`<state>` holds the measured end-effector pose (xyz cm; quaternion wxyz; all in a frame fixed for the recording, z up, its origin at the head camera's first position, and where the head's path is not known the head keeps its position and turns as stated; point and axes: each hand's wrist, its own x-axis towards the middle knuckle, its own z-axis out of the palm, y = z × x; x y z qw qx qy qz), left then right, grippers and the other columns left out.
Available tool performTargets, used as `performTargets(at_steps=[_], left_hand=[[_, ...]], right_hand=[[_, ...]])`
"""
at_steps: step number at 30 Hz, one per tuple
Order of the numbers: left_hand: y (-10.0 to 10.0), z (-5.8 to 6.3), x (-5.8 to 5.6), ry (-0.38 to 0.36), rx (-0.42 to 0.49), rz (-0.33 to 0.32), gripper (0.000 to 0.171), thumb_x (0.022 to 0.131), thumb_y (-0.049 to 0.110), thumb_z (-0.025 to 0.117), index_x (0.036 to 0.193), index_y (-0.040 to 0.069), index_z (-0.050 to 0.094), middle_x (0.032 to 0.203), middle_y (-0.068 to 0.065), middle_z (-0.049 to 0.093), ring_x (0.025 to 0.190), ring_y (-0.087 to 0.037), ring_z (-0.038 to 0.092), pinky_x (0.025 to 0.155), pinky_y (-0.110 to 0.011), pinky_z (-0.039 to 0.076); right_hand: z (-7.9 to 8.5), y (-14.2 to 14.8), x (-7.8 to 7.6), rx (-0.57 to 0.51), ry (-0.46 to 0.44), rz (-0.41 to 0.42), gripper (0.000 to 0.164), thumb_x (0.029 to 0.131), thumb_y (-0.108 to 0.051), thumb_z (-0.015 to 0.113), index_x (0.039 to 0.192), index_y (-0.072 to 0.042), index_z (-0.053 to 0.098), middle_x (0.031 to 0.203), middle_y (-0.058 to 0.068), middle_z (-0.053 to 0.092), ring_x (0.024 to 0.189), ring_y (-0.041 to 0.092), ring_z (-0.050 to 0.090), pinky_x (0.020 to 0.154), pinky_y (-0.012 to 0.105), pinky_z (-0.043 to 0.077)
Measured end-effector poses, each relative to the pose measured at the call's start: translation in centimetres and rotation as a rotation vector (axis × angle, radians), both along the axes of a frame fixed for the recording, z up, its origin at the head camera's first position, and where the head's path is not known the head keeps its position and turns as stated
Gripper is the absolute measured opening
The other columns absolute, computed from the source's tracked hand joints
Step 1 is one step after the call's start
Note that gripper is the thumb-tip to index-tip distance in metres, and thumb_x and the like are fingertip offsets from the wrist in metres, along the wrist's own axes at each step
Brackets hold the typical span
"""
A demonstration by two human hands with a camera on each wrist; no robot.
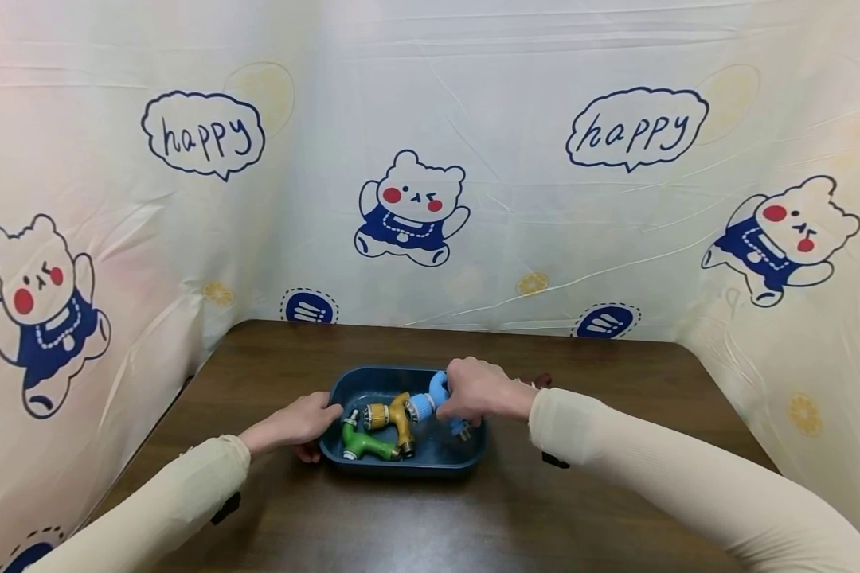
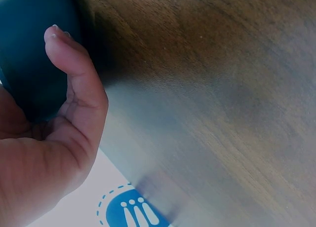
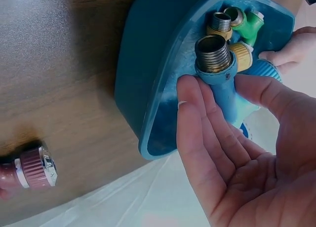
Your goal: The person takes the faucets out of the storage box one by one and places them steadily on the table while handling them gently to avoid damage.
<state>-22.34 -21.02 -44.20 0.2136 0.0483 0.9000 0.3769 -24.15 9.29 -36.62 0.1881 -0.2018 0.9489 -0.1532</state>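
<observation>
At the right half of the tray (image 1: 401,469), the blue faucet (image 1: 439,387) is pinched by the right hand (image 1: 478,390), its ribbed knob (image 1: 420,407) pointed leftward (the tray's left end is gripped by the left hand (image 1: 299,419)).

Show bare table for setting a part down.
Free: table in front of the tray, between the sleeves; strip behind the tray, up to the curtain. Crowded: tray's left and middle, with green tap and yellow tap; its right end, right hand gripping blue tap; right of tray, red tap.
</observation>
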Motion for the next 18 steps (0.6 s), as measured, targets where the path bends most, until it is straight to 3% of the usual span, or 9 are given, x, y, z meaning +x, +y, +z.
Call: performTargets(at_steps=[7, 18], left_hand=[[0.09, -0.02, 0.00, -0.005, -0.008, 0.008, 0.026, 0.108, 0.019, 0.043, 0.113, 0.000, 0.059, 0.064, -0.013, 0.066, 0.049, -0.021, 0.067, 0.045, -0.035, 0.059], [0.00, 0.00, 0.02, -0.010, -0.005, 0.003, 0.031, 0.109, 0.020, 0.042, 0.123, -0.003, 0.057, 0.066, -0.013, 0.066, 0.049, -0.021, 0.066, 0.046, -0.034, 0.059]], right_hand=[[0.41, 0.25, -0.16, 0.006, -0.004, -0.008, 0.038, 0.094, -0.026, 0.079, 0.064, -0.009, 0.063, 0.055, 0.003, 0.061, 0.057, 0.022, 0.072, 0.049, 0.028, 0.056], [0.79, 0.57, -0.15, 0.028, 0.005, -0.025, 0.039, 0.094, -0.026, 0.079, 0.062, -0.009, 0.063, 0.055, 0.003, 0.064, 0.055, 0.020, 0.072, 0.059, 0.037, 0.063]])
